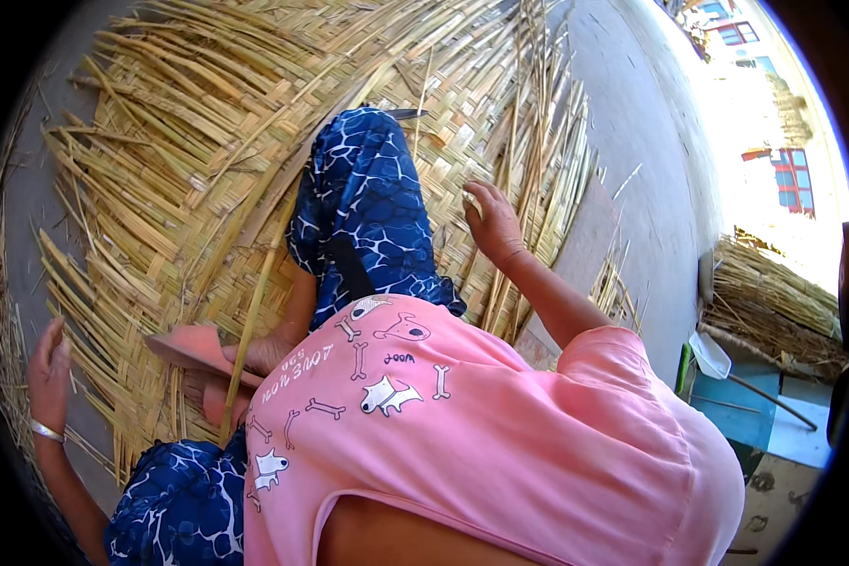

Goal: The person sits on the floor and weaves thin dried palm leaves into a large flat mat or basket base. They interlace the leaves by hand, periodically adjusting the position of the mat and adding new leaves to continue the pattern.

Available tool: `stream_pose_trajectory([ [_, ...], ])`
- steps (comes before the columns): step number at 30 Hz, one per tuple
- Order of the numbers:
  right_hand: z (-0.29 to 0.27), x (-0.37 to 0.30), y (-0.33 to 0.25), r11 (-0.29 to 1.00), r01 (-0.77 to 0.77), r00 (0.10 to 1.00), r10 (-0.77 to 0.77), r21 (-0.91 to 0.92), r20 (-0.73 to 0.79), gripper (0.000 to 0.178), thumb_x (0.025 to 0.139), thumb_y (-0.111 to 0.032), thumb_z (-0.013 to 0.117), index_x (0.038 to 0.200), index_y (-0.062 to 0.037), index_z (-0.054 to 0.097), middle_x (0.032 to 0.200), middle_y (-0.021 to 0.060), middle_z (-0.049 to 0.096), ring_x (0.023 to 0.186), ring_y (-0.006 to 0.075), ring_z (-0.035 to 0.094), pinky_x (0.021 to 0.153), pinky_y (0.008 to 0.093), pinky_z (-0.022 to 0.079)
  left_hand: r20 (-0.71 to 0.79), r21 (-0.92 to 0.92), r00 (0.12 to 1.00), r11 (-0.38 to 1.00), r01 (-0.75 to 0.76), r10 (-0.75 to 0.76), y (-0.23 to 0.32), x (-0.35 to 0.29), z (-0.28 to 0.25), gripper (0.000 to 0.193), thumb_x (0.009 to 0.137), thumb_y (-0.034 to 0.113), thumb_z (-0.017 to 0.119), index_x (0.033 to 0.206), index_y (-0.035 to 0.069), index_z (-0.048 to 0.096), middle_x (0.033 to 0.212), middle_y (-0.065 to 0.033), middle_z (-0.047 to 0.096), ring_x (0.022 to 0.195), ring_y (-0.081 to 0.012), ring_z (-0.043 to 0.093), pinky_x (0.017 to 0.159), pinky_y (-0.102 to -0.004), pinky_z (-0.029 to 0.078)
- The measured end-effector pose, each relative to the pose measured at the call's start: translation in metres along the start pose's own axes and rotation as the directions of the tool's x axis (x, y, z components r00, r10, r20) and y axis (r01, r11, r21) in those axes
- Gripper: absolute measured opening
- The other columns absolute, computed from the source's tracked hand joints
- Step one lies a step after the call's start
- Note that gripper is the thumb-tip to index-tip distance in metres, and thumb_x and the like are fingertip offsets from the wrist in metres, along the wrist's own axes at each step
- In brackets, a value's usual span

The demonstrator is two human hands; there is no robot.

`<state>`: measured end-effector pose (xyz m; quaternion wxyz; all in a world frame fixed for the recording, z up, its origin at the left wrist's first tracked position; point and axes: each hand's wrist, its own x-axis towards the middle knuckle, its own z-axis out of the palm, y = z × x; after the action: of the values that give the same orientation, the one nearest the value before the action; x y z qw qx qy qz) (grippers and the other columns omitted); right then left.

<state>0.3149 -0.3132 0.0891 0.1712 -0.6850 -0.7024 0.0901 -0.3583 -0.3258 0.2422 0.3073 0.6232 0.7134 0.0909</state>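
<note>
A large woven mat (462,141) of split straw-coloured reeds spreads under and around me, its long loose strip ends sticking out at the left and right. My right hand (495,226) is over the mat's right part, beside a band of upright loose strips (533,141). Its thumb and fingers are apart, with nothing plainly held. At the far left, my left hand (49,377) is raised beside the strip ends, fingers stretched out and holding nothing visible. A long single strip (255,316) runs past my foot in its pink slipper (198,346).
I squat on the mat in blue patterned trousers (368,208). A dark, blade-like piece (408,113) lies beyond my knee. Grey floor (632,123) borders the mat. Bundled reeds (774,292) and a white scoop-like thing with a handle (712,357) are at the right.
</note>
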Motion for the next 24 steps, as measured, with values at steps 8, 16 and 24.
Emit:
stream_pose_trajectory([
  [8, -0.007, -0.043, 0.077, 0.825, -0.515, 0.789, 0.563, -0.234, 0.247, 0.037, 0.083, -0.033, 0.062, 0.106, -0.0034, 0.061, 0.097, 0.0204, 0.065, 0.094, 0.0356, 0.061, 0.082, 0.0427, 0.048, 0.263, 0.149, 0.921, 0.93, -0.335, 0.289, 0.164, 0.025, 0.017, 0.039, 0.088, 0.018, 0.055, 0.121, -0.002, 0.053, 0.12, -0.0158, 0.056, 0.115, -0.0244, 0.051, 0.1, -0.033, 0.037],
  [16, 0.004, -0.041, 0.112, 0.638, -0.752, 0.632, 0.626, 0.166, 0.458, 0.029, 0.082, -0.025, 0.063, 0.096, -0.0005, 0.056, 0.085, 0.0134, 0.065, 0.078, 0.0239, 0.064, 0.065, 0.0358, 0.049, 0.528, 0.049, 0.826, 0.963, -0.263, 0.199, 0.184, 0.023, 0.059, 0.04, 0.083, 0.015, 0.062, 0.116, -0.005, 0.055, 0.111, -0.019, 0.06, 0.103, -0.0284, 0.058, 0.092, -0.0353, 0.044],
  [24, -0.037, -0.032, 0.12, 0.214, -0.675, 0.692, 0.515, 0.706, 0.506, 0.018, 0.092, -0.024, 0.057, 0.091, -0.0062, 0.057, 0.069, 0.002, 0.058, 0.049, 0.0067, 0.043, 0.043, 0.0225, 0.034, 0.503, -0.098, 0.86, 0.994, -0.041, 0.085, 0.168, 0.035, 0.061, 0.039, 0.087, 0.015, 0.059, 0.12, -0.006, 0.053, 0.11, -0.0133, 0.06, 0.102, -0.0193, 0.058, 0.089, -0.0319, 0.046],
])
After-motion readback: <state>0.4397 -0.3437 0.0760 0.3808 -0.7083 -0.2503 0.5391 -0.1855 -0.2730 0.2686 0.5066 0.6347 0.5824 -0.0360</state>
